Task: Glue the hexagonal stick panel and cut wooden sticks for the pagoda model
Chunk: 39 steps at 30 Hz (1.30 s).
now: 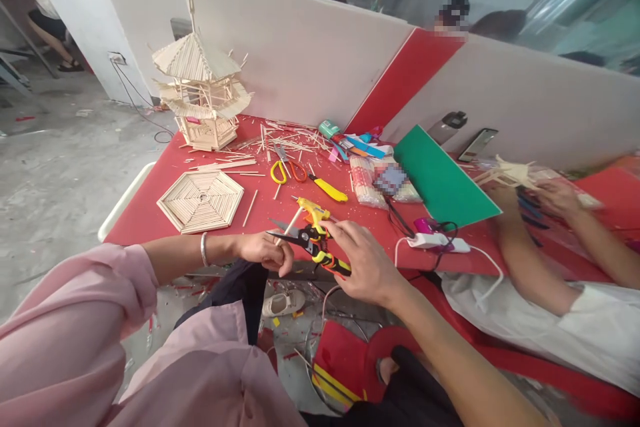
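Observation:
My right hand (pixel 367 260) grips yellow-and-black pruning shears (pixel 330 260). Their blades are spread and point left toward my left hand (pixel 265 252). Between the closed fingers of that hand a thin wooden stick (pixel 291 223) slants up to the right, crossing near the blades; whether the blades touch it I cannot tell. A yellow glue gun (pixel 313 211) lies on the red table just beyond the shears. Left of it rests a hexagonal panel of wooden sticks (pixel 203 200), with a loose stick (pixel 251 207) beside it.
A stick-built pagoda (pixel 200 97) stands at the back left. Scissors (pixel 287 168), yellow-handled pliers (pixel 329 188), bundled sticks (pixel 367 181), a green board (pixel 443 180) and a power strip (pixel 440 242) lie on the table (pixel 145 220). At right, a co-worker's hands (pixel 555 199) handle a stick piece.

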{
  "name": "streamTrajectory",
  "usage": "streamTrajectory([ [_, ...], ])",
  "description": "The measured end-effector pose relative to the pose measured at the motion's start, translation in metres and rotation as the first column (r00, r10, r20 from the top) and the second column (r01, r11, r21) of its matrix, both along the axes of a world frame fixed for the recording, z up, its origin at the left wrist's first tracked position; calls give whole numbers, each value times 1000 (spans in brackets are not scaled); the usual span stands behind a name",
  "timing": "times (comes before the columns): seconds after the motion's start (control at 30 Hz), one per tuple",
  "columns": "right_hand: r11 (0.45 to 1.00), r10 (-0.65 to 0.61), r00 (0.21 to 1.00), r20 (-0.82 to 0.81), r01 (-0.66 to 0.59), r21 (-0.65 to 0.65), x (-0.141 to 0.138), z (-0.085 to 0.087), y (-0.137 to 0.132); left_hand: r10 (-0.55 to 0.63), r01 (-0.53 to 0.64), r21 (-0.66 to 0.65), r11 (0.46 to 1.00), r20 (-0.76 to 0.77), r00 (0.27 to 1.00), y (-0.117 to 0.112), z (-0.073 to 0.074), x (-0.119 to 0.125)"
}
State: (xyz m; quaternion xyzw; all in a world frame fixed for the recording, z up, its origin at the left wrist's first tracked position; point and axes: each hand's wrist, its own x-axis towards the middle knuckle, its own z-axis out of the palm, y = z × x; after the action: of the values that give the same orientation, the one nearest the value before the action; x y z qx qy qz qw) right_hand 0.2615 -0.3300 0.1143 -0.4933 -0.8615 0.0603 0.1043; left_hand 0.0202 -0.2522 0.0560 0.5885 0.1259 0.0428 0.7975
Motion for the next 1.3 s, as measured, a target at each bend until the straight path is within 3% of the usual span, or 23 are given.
streamTrajectory([
  [0.17,1000,21,999,-38,-21,8,-4,0,-1,-43,44,-63,997,11,999,-8,9,-6],
  [0.27,997,62,992,-113,-67,-41,-4,2,0,-104,108,-178,978,34,994,-15,16,-10],
  [0.43,974,167,966,-200,-193,-122,-3,5,-1,-232,261,-425,867,119,965,-41,19,-15],
  [0.6,943,223,943,-247,-272,-189,-1,-4,-4,-275,362,-538,761,239,931,-65,15,-11],
  [0.83,958,150,960,-235,-200,-207,-3,-8,-11,-249,348,-548,761,248,936,-65,13,-14],
  [1.0,972,148,968,-203,-180,-150,-10,-4,-12,-185,209,-377,902,98,978,-48,24,-19],
  [1.07,980,113,975,-190,-141,-141,-11,-8,-11,-82,86,-235,968,29,996,-38,30,-20],
  [1.13,988,52,982,-182,-77,-132,-13,-13,-11,110,-110,-9,994,-32,993,-29,35,-22],
  [1.2,992,-16,984,-180,-6,-123,-15,-18,-10,325,-308,268,913,-22,945,-21,39,-24],
  [1.3,992,-77,979,-188,57,-110,-21,-22,-10,515,-455,552,699,52,856,-13,39,-26],
])
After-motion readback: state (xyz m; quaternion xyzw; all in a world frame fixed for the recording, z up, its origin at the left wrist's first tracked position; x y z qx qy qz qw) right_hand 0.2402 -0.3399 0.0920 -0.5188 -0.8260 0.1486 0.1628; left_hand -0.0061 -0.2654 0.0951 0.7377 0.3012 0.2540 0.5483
